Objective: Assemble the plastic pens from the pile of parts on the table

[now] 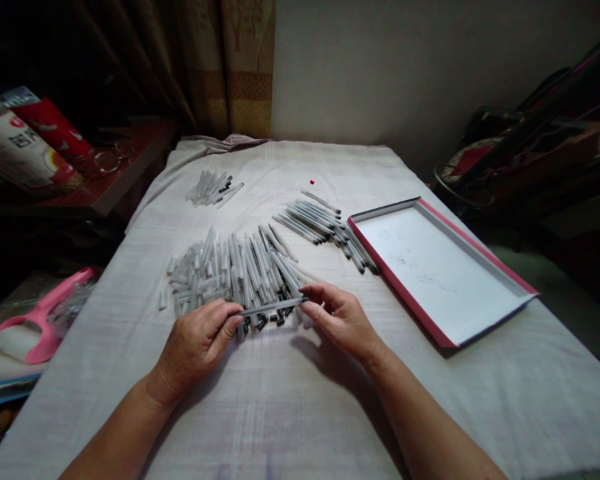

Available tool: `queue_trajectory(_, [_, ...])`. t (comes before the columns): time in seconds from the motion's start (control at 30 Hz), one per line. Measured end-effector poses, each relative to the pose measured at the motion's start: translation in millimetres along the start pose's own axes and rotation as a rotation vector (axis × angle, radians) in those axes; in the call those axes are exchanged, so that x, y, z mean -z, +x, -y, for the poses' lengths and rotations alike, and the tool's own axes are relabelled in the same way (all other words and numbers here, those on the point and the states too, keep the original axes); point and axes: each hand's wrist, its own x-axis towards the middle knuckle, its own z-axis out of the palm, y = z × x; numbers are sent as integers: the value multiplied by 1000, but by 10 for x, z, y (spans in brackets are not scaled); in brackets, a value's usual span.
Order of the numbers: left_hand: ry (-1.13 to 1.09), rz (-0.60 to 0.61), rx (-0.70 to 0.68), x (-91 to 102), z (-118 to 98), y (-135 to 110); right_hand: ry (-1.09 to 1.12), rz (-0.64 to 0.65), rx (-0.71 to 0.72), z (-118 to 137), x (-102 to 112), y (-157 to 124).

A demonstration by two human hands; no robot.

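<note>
Between my two hands a slim pen with a clear barrel is held level. My left hand is closed, thumb and fingers pinching the pen's left end. At its dark right end, my right hand pinches with thumb and forefinger. Just beyond lies a heap of clear pen parts, with small black caps along its near edge. Further right, a fanned pile of pens with dark ends reaches to the tray's edge. Another small pile of pen parts lies at the back left.
A shallow box lid with pink sides and a white inside lies on the right. A tiny red piece is at the back of the cloth-covered table. Left stand a jar and a pink-handled roller.
</note>
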Motion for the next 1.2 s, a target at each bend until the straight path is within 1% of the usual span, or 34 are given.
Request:
queue_trajectory(0.1, [1,19,14,5,-5,-2,-23,16,4,7,-8,2])
queue_trajectory(0.33, [-27,54,49,25,5,-1,-2,-25,107,-25,17,5])
queue_trajectory(0.43, [-30,51,46,23,0,8,11,-21,76,-28,26,6])
queue_trajectory(0.53, [-21,49,46,19,-11,12,24,26,21,-23,16,7])
queue_trajectory(0.6, [-26,63,50,29,-10,11,22,43,21,-19,9,9])
queue_trajectory(0.7, [-44,97,63,70,23,2,7,-2,69,-17,28,12])
queue_trajectory(0.8, [-43,92,113,123,85,-10,7,-86,134,-22,67,16])
queue_trajectory(0.9, [-38,78,166,145,119,-10,-59,-127,188,-39,59,18])
queue_trajectory(1.03, [-73,89,183,129,90,10,-286,-83,255,-81,-50,19])
queue_trajectory(1.1, [-83,105,189,122,74,18,-360,-78,279,-99,-95,20])
queue_trajectory(1.2, [-90,129,198,120,66,18,-323,-95,271,-100,-119,13])
